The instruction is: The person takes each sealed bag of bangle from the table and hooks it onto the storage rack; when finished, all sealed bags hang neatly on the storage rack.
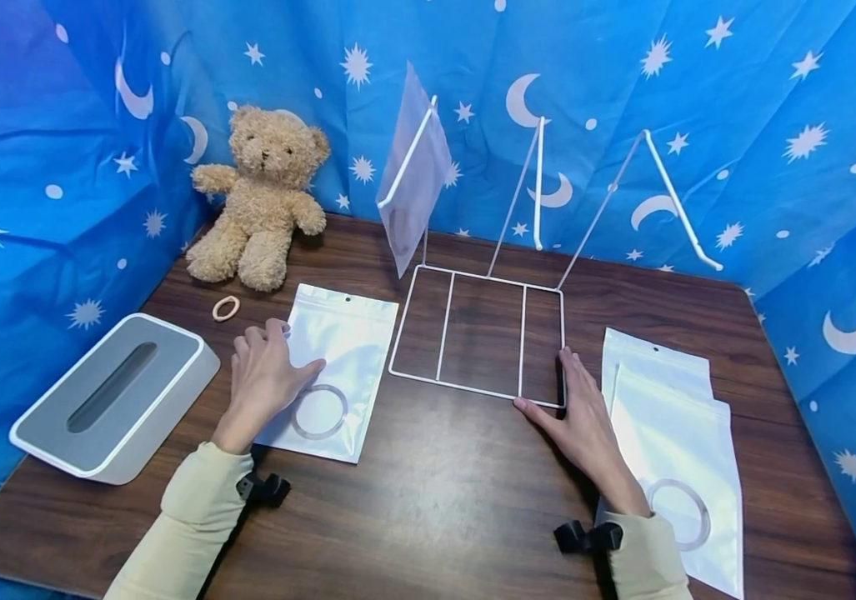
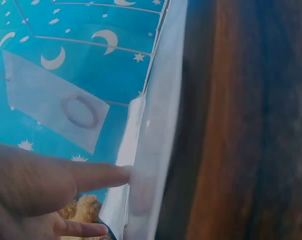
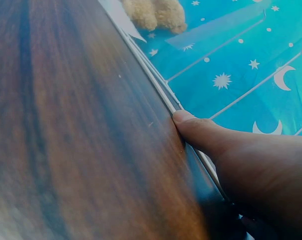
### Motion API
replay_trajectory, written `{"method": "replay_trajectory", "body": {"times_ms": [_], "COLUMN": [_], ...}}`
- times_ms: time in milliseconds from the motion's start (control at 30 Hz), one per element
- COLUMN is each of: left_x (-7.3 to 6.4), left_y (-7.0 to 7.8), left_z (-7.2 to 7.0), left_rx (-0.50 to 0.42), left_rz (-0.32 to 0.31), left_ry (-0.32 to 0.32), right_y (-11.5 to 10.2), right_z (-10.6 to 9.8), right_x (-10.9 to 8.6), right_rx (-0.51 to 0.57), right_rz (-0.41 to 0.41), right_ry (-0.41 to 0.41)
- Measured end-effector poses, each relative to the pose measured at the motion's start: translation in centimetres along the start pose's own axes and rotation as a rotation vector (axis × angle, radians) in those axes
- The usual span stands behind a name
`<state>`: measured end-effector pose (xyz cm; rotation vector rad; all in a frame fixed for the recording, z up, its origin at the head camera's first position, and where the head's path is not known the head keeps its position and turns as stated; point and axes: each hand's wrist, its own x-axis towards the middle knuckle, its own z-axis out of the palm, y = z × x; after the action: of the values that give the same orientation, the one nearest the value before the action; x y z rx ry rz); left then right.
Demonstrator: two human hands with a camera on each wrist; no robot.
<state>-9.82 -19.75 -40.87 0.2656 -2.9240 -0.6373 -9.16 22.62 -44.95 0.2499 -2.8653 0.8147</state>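
Note:
On the left, my left hand [image 1: 266, 379] rests over a white zip pouch [image 1: 345, 333] lying flat, fingers at its left edge and thumb on its face. A round ring shape [image 1: 320, 412] shows in the pouch's lower part. In the left wrist view the thumb [image 2: 103, 176] meets the pouch surface. My right hand [image 1: 581, 421] spans the near right corner of a white wire rack [image 1: 476, 390], its fingers along the side bar. In the right wrist view the thumb [image 3: 198, 127] presses the front bar. A translucent pouch [image 1: 416, 175] hangs on the rack's left arm.
Two more white pouches [image 1: 686, 446] overlap beside my right forearm. At the left stands a grey-topped tissue box [image 1: 172, 400]; a small wooden ring [image 1: 226, 308] lies behind it. A teddy bear [image 1: 262, 200] sits at the back. The rack's middle arm [image 1: 539, 183] and right arm [image 1: 678, 200] jut upward.

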Motion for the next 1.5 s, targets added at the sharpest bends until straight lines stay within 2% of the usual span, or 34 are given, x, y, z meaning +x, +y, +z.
{"method": "replay_trajectory", "body": {"times_ms": [100, 300, 367, 533, 700, 800, 967, 1033, 1133, 1200, 1267, 1367, 1500], "left_x": [-0.1, 0.0, 0.2, 0.7, 1.1, 1.4, 1.9, 2.2, 2.3, 2.1, 1.7, 0.2, -1.7], "left_y": [0.3, 0.6, 0.5, 0.1, -1.2, -2.3, -3.8, -4.1, -4.1, -4.1, -3.8, -2.0, 1.0], "left_z": [0.2, 0.9, 1.0, 1.2, 0.9, 0.5, 0.2, 0.2, 0.1, -0.1, -0.6, -2.4, -5.0], "left_rx": [0.005, 0.097, 0.084, -0.112, -0.314, -0.436, -0.667, -0.714, -0.744, -0.738, -0.749, -0.804, -0.979], "left_rz": [-0.014, 0.024, 0.024, 0.0, 0.036, 0.046, -0.017, -0.046, -0.051, -0.007, 0.077, 0.247, 0.466], "left_ry": [0.013, 0.052, 0.061, 0.059, 0.046, -0.006, -0.128, -0.151, -0.151, -0.113, -0.048, 0.09, 0.286], "right_y": [0.0, 0.0, 0.1, 0.0, -0.2, -0.3, -0.3, -0.2, 0.0, 0.1, 0.0, 0.0, 0.0], "right_z": [0.0, 0.0, 0.0, 0.0, -0.1, -0.1, 0.0, 0.0, 0.1, 0.2, 0.2, 0.2, 0.1], "right_x": [0.0, 0.1, 0.1, 0.1, 0.0, 0.0, 0.1, 0.1, 0.1, 0.1, 0.1, 0.1, 0.1], "right_rx": [0.0, 0.005, 0.006, -0.001, -0.001, 0.001, 0.0, -0.002, -0.001, 0.001, 0.002, 0.001, -0.001], "right_rz": [-0.003, -0.006, -0.004, 0.005, 0.017, 0.016, 0.013, 0.012, 0.018, 0.022, 0.023, 0.022, 0.022], "right_ry": [0.003, -0.001, -0.005, -0.017, -0.026, -0.026, -0.02, -0.014, -0.014, -0.02, -0.026, -0.028, -0.027]}}
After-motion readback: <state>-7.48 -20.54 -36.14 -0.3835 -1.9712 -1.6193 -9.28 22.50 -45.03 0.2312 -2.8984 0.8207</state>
